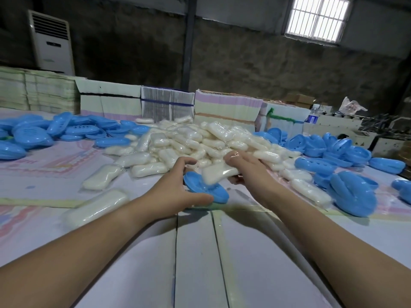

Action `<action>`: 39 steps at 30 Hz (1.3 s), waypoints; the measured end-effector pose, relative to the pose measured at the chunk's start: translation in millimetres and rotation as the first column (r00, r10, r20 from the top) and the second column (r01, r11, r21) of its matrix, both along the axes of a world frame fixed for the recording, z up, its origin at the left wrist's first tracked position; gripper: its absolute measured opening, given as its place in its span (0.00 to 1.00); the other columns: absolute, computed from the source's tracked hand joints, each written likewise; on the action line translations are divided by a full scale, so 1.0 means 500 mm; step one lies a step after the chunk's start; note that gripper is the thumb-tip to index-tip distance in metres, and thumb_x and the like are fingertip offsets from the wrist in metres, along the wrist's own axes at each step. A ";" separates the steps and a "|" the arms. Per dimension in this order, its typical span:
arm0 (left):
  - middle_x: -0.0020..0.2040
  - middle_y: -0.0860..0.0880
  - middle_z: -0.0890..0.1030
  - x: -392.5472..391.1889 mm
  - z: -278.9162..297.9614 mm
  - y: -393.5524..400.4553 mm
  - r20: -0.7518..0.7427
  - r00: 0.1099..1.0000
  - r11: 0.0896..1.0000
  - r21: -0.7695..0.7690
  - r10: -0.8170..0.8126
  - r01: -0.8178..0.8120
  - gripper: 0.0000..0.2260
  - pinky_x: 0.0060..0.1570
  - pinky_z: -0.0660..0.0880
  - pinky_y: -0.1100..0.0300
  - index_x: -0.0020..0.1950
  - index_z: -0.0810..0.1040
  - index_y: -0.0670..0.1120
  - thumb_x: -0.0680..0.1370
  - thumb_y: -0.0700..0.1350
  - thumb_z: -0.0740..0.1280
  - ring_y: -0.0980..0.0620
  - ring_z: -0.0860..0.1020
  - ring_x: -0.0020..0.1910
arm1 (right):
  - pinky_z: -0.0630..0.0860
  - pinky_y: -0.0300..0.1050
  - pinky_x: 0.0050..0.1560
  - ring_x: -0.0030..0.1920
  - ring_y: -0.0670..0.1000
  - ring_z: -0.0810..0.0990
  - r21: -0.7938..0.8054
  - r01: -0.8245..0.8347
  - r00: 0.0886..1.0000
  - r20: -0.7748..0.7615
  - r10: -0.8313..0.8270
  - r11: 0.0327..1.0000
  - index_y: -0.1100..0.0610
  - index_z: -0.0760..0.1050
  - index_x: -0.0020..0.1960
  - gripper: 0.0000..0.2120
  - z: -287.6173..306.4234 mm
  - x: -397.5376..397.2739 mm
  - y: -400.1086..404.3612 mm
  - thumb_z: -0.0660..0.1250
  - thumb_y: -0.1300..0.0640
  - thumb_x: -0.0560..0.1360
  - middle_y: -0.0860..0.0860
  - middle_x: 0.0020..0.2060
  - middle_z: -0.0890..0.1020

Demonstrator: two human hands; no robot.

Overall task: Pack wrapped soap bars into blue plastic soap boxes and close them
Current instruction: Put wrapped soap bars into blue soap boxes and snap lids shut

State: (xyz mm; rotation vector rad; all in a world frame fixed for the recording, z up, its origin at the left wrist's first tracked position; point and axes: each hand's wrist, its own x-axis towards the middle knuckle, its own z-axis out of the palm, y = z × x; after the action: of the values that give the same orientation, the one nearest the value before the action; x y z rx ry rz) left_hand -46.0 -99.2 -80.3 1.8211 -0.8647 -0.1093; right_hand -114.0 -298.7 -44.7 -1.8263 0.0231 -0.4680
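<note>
Blue plastic, thin and glossy, makes up the open soap box (205, 189) that our left hand (178, 192) steadies on the tabletop (200, 263), thumb along its near rim and fingers (188, 162) curled over the far edge. Our right hand (246, 167) holds a wrapped soap bar (219, 173) just above the box, fingers closed round its far end. We judge the bar light but solid, and its clear film looks slick, so a grip across the short sides should hold better than a pinch on loose wrap. The box seems stiff enough to snap shut yet light enough to skate away, so we would hold it by the rim and not the flexing lid. Behind our hands lies the heap of wrapped bars (195, 138), with more blue boxes (347, 192) piled to either side. How the lid hinges we cannot tell, since motion blurs it.
</note>
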 end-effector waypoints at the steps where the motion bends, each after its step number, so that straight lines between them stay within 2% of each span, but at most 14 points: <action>1: 0.55 0.59 0.75 0.001 0.000 0.000 0.004 1.000 1.000 -0.004 0.009 -0.009 0.38 0.43 0.75 0.72 0.65 0.64 0.61 0.61 0.53 0.81 0.64 0.81 0.44 | 0.69 0.42 0.35 0.30 0.47 0.73 -0.005 -0.025 1.000 -0.010 0.025 1.000 0.60 0.76 0.47 0.07 -0.001 -0.001 0.016 0.62 0.58 0.79 0.50 0.32 0.76; 4: 0.56 0.56 0.76 0.002 -0.002 -0.001 0.045 0.998 0.998 0.038 0.044 -0.045 0.40 0.47 0.77 0.68 0.65 0.64 0.60 0.59 0.52 0.81 0.61 0.80 0.48 | 0.71 0.38 0.37 0.34 0.46 0.74 -0.084 -0.013 0.999 -0.037 0.010 0.996 0.58 0.76 0.47 0.07 -0.010 -0.003 0.053 0.62 0.57 0.80 0.52 0.35 0.77; 8: 0.55 0.57 0.76 0.001 -0.006 -0.003 0.114 0.991 0.993 0.086 0.065 -0.075 0.39 0.45 0.73 0.73 0.64 0.67 0.60 0.61 0.47 0.84 0.63 0.78 0.51 | 0.69 0.46 0.57 0.56 0.51 0.71 -0.557 0.145 0.982 -0.020 -0.188 0.818 0.50 0.75 0.52 0.08 -0.031 0.008 0.078 0.60 0.48 0.79 0.49 0.50 0.76; 11: 0.55 0.57 0.78 0.002 -0.005 0.000 0.129 0.989 0.991 0.095 0.078 -0.091 0.37 0.47 0.74 0.71 0.64 0.68 0.60 0.61 0.47 0.84 0.64 0.78 0.51 | 0.60 0.52 0.70 0.67 0.53 0.60 -0.608 0.143 0.967 -0.081 -0.240 0.781 0.46 0.73 0.64 0.17 -0.035 0.010 0.077 0.58 0.42 0.79 0.50 0.63 0.69; 14: 0.54 0.58 0.78 0.000 -0.002 0.003 0.145 0.987 0.990 0.109 0.072 -0.088 0.36 0.44 0.72 0.75 0.63 0.68 0.61 0.61 0.49 0.83 0.67 0.77 0.49 | 0.58 0.51 0.72 0.72 0.52 0.59 -0.619 0.036 0.971 -0.164 -0.174 0.785 0.47 0.68 0.72 0.22 -0.034 0.006 0.054 0.57 0.40 0.80 0.49 0.71 0.66; 16: 0.55 0.59 0.77 -0.003 0.000 0.003 0.152 0.986 0.988 0.127 0.065 -0.085 0.37 0.45 0.73 0.73 0.64 0.68 0.61 0.62 0.51 0.83 0.64 0.78 0.50 | 0.63 0.42 0.68 0.68 0.46 0.67 -0.574 -0.009 0.985 -0.148 -0.092 0.819 0.49 0.70 0.71 0.21 -0.020 0.000 0.033 0.58 0.43 0.81 0.47 0.68 0.72; 18: 0.54 0.59 0.77 -0.005 0.002 0.003 0.163 0.984 0.985 0.144 0.067 -0.090 0.37 0.45 0.74 0.71 0.64 0.67 0.62 0.62 0.52 0.83 0.62 0.78 0.50 | 0.66 0.30 0.54 0.55 0.35 0.74 -0.557 -0.039 0.992 -0.125 -0.037 0.829 0.50 0.78 0.64 0.15 0.002 -0.009 0.008 0.61 0.47 0.81 0.41 0.56 0.79; 20: 0.54 0.59 0.77 -0.006 0.003 0.002 0.167 0.984 0.984 0.153 0.069 -0.095 0.36 0.44 0.74 0.72 0.63 0.67 0.62 0.62 0.52 0.83 0.62 0.78 0.51 | 0.68 0.26 0.46 0.49 0.31 0.75 -0.557 -0.121 0.979 -0.205 0.005 0.821 0.47 0.81 0.59 0.11 0.019 -0.022 -0.023 0.66 0.50 0.78 0.35 0.49 0.79; 22: 0.53 0.60 0.76 -0.006 0.003 0.002 0.173 0.983 0.982 0.163 0.067 -0.095 0.36 0.42 0.73 0.74 0.63 0.67 0.62 0.62 0.52 0.83 0.62 0.78 0.50 | 0.70 0.26 0.48 0.54 0.33 0.75 -0.554 -0.223 0.949 -0.311 0.049 0.802 0.42 0.78 0.61 0.14 0.023 -0.031 -0.044 0.69 0.51 0.76 0.33 0.52 0.78; 24: 0.53 0.60 0.76 -0.006 0.003 0.003 0.169 0.984 0.981 0.170 0.062 -0.091 0.35 0.40 0.72 0.76 0.63 0.67 0.62 0.63 0.52 0.83 0.62 0.78 0.49 | 0.71 0.31 0.55 0.59 0.37 0.74 -0.582 -0.240 0.946 -0.319 0.053 0.777 0.40 0.76 0.63 0.18 0.017 -0.031 -0.050 0.71 0.52 0.74 0.34 0.56 0.77; 28: 0.53 0.59 0.77 -0.003 0.002 0.007 0.155 0.986 0.985 0.149 0.065 -0.089 0.34 0.41 0.72 0.76 0.63 0.68 0.62 0.63 0.51 0.82 0.62 0.78 0.49 | 0.70 0.28 0.48 0.56 0.35 0.73 -0.594 -0.205 0.955 -0.294 0.028 0.778 0.39 0.79 0.61 0.17 0.003 -0.019 -0.040 0.71 0.52 0.74 0.41 0.60 0.78; 30: 0.53 0.58 0.77 -0.001 0.000 0.007 0.150 0.987 0.986 0.143 0.064 -0.086 0.34 0.41 0.72 0.76 0.63 0.69 0.62 0.64 0.50 0.82 0.61 0.79 0.49 | 0.71 0.29 0.47 0.54 0.37 0.75 -0.573 -0.204 0.954 -0.300 0.028 0.794 0.38 0.80 0.58 0.15 -0.001 -0.014 -0.038 0.71 0.51 0.74 0.41 0.58 0.78; 36: 0.52 0.58 0.78 0.004 -0.005 0.005 0.152 0.986 0.989 0.125 0.065 -0.084 0.33 0.40 0.72 0.76 0.61 0.70 0.62 0.63 0.51 0.82 0.61 0.79 0.48 | 0.71 0.38 0.57 0.56 0.41 0.73 -0.543 -0.187 0.961 -0.273 0.038 0.819 0.36 0.79 0.52 0.11 -0.011 -0.003 -0.026 0.72 0.50 0.73 0.34 0.51 0.76; 39: 0.52 0.60 0.78 0.003 -0.004 0.004 0.158 0.986 0.990 0.121 0.058 -0.077 0.33 0.40 0.71 0.75 0.61 0.70 0.62 0.63 0.50 0.83 0.64 0.78 0.47 | 0.70 0.30 0.51 0.56 0.39 0.72 -0.566 -0.126 0.976 -0.216 0.001 0.815 0.36 0.77 0.53 0.11 -0.010 -0.011 -0.023 0.72 0.49 0.73 0.37 0.55 0.75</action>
State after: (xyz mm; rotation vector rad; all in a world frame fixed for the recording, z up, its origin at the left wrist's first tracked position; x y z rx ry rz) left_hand -44.7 -97.2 -82.3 1.9963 -0.9201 0.0213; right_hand -119.3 -310.0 -49.6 -2.4672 -0.0438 -0.2423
